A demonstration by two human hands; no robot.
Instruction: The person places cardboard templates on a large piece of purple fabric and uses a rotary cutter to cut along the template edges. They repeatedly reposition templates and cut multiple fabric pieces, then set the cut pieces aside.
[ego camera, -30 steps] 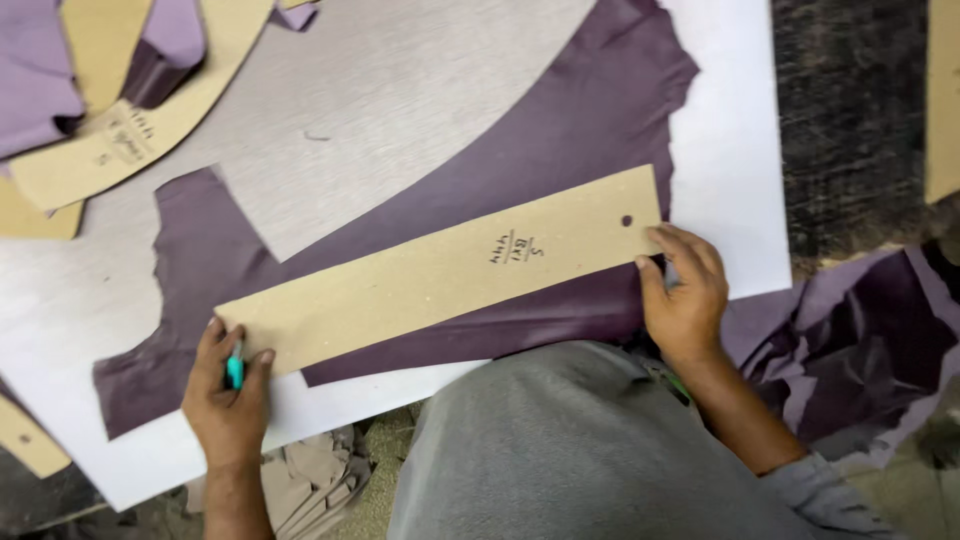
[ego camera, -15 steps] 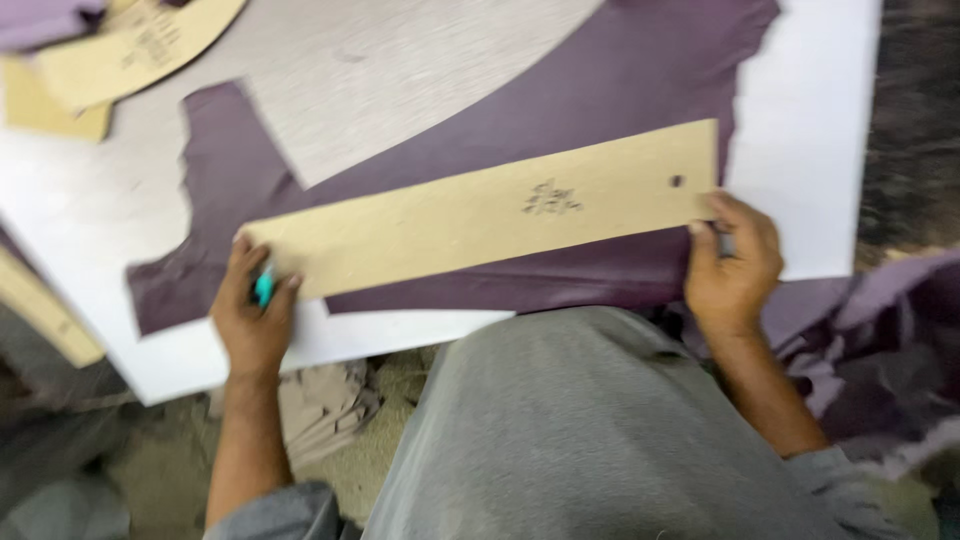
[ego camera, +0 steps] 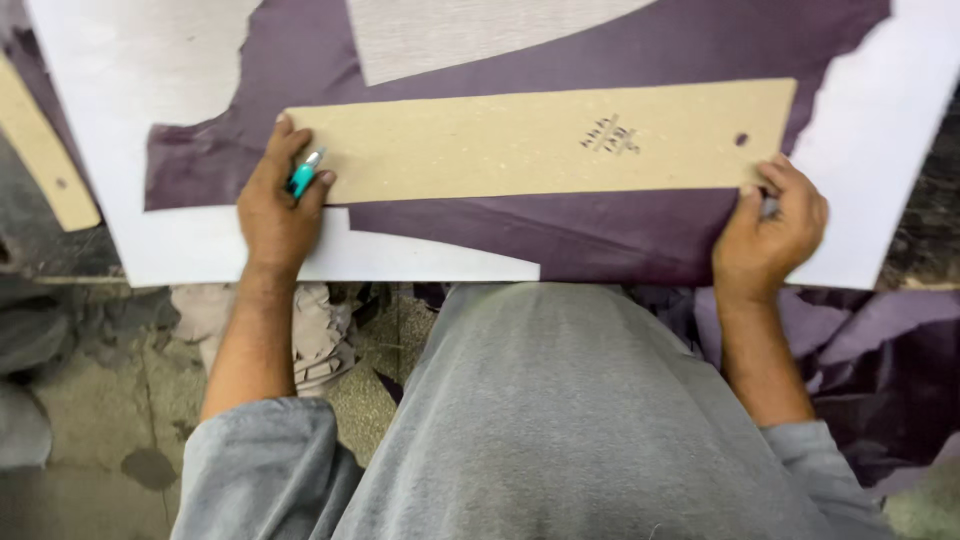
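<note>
A long tan cardboard template (ego camera: 520, 140) lies flat across a purple leather hide (ego camera: 560, 230) on a white board (ego camera: 190, 250). My left hand (ego camera: 277, 200) presses the template's left end and holds a small teal pen (ego camera: 303, 173) between its fingers. At the template's right end, my right hand (ego camera: 768, 228) grips the lower corner, beside a small punched hole (ego camera: 741, 139). A piece has been cut out of the hide above the template, leaving grey board (ego camera: 470, 35) showing.
Another tan cardboard strip (ego camera: 40, 150) lies at the left edge. Purple leather scraps (ego camera: 880, 350) hang and pile at the lower right. My grey-clad knee (ego camera: 560, 420) fills the foreground, with the worn floor (ego camera: 90, 400) at lower left.
The view has shifted, so the template now lies level and closer. Both hands stay on its ends; the template has slid slightly down toward me over the hide.
</note>
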